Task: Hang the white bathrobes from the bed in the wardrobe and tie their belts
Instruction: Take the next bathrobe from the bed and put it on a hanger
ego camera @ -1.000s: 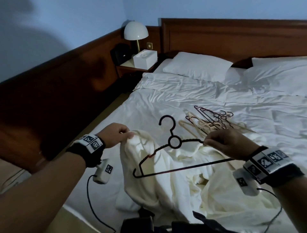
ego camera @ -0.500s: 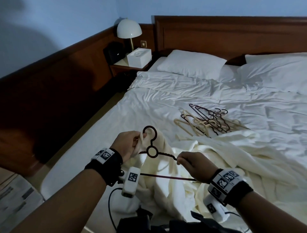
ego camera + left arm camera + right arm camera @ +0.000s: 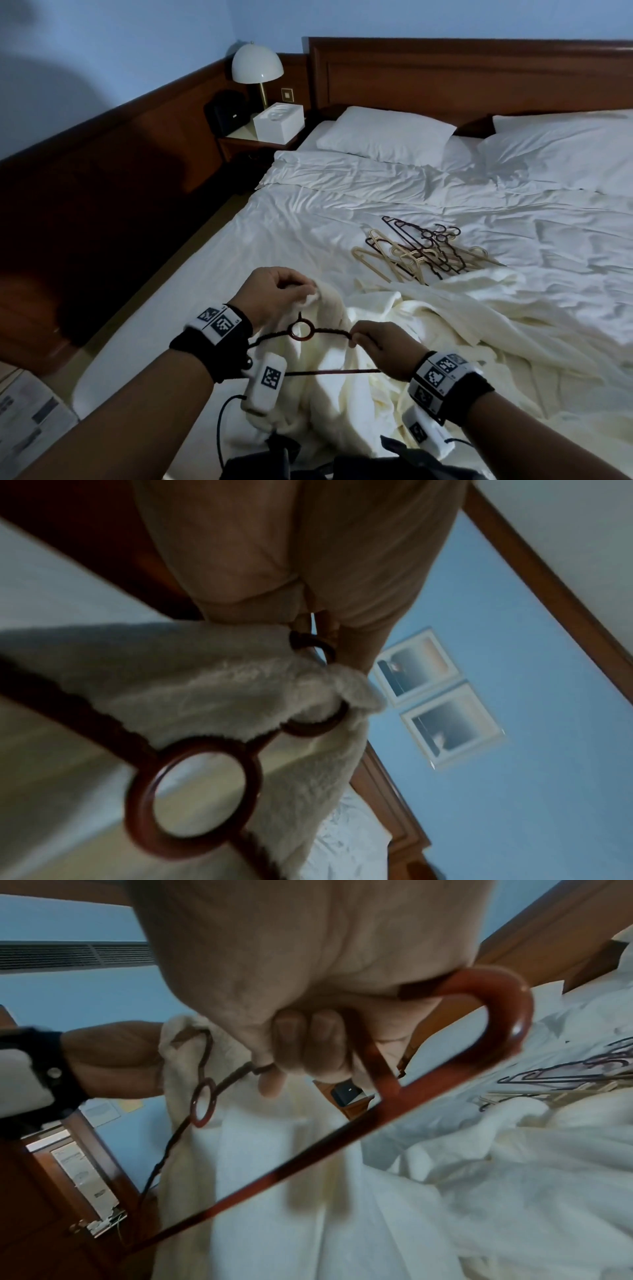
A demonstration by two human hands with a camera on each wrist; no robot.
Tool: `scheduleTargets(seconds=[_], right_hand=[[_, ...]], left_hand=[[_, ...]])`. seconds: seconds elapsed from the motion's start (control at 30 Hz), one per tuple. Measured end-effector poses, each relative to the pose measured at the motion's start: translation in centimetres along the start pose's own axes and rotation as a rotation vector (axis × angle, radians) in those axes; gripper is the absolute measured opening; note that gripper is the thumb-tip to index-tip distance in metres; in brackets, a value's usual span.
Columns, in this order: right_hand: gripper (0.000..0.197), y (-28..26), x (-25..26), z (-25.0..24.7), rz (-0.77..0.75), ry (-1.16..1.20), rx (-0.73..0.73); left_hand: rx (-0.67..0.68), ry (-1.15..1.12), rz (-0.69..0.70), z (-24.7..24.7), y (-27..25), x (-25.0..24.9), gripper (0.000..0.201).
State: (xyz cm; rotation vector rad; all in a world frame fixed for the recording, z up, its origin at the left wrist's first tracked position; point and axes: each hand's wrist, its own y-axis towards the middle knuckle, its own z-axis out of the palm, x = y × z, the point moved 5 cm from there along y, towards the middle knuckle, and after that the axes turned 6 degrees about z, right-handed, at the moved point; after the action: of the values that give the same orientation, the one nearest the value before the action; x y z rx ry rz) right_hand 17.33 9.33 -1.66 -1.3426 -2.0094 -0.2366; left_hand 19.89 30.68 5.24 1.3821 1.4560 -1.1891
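Over the bed, hanger now lowered against the bathrobe, so threading has begun: left hand pinches collar plus hook, right hand grips the hanger's shoulder; left wrist view alone shows hook buried in terry cloth.

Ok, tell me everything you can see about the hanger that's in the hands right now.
The hanger is thin, dark reddish-brown and glossy, probably plastic, with a ring below its hook, ridged shoulders and a straight bottom bar. It is held roughly level over the bed's near edge. The right hand grips its right shoulder at the rounded corner. The left hand pinches the bathrobe fabric together with the hook, which is mostly hidden. The robe hangs behind the frame.
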Motion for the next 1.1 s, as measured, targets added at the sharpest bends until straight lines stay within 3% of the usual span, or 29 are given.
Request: scheduleTargets(seconds=[0.07, 0.2, 0.3, 0.43, 0.5, 0.57, 0.6, 0.67, 0.73, 0.83, 0.9, 0.97, 1.1], right_hand=[[0.021, 0.5, 0.2, 0.5, 0.012, -0.017, -0.006], [0.024, 0.9, -0.7, 0.2, 0.073, 0.069, -0.111], [0.028, 0.8, -1.0, -0.3, 0.116, 0.168, -0.134], [0.038, 1.1, -0.4, 1.1, 0.153, 0.209, -0.067], [0.038, 1.6, -0.2, 2.3, 0.208, 0.177, 0.009], [0.021, 2.2, 0.6, 3.2, 0.213, 0.136, 0.034], [0.018, 2.3, 1.4, 3.3, 0.198, 0.189, 0.018], [0.031, 2.7, 3.3, 3.2, 0.15, 0.34, 0.025], [0.025, 3.0, 5.2, 3.2, 0.131, 0.393, 0.075], [0.031, 3.5, 6.1, 2.5, 0.147, 0.328, 0.014], [0.022, 3.6, 6.2, 1.5, 0.175, 0.266, -0.085], [0.011, 3.6, 6.5, 0.2, 0.184, 0.193, -0.179], [0.019, 3.0, 7.0, -1.4, 0.162, 0.027, -0.225]], left_hand=[[0.058, 0.129, 0.023, 0.6, -0.2, -0.4, 0.01], [0.039, 0.185, 0.044, 0.3, -0.7, 0.7, 0.024], [0.004, 0.538, -0.002, -0.7, -0.9, 2.5, 0.047], [0.261, 1.085, 0.13, 1.0, -1.5, 3.0, 0.017], [0.307, 1.054, 0.106, 1.1, -2.1, 3.1, 0.014], [0.344, 0.931, 0.049, 1.1, -2.6, 4.0, 0.019], [0.37, 0.9, 0.048, 1.3, -2.9, 4.3, 0.02], [0.408, 0.833, 0.076, 1.7, -3.5, 4.4, 0.024], [0.421, 0.718, 0.112, 1.6, -4.0, 4.0, 0.025], [0.397, 0.504, 0.117, 0.0, -4.2, 3.4, 0.026], [0.411, 0.399, 0.05, -1.2, -4.3, 3.5, 0.033], [0.507, 0.542, 0.084, -1.6, -4.7, 3.7, 0.031], [0.609, 0.731, 0.23, -2.2, -5.3, 4.0, 0.034]])
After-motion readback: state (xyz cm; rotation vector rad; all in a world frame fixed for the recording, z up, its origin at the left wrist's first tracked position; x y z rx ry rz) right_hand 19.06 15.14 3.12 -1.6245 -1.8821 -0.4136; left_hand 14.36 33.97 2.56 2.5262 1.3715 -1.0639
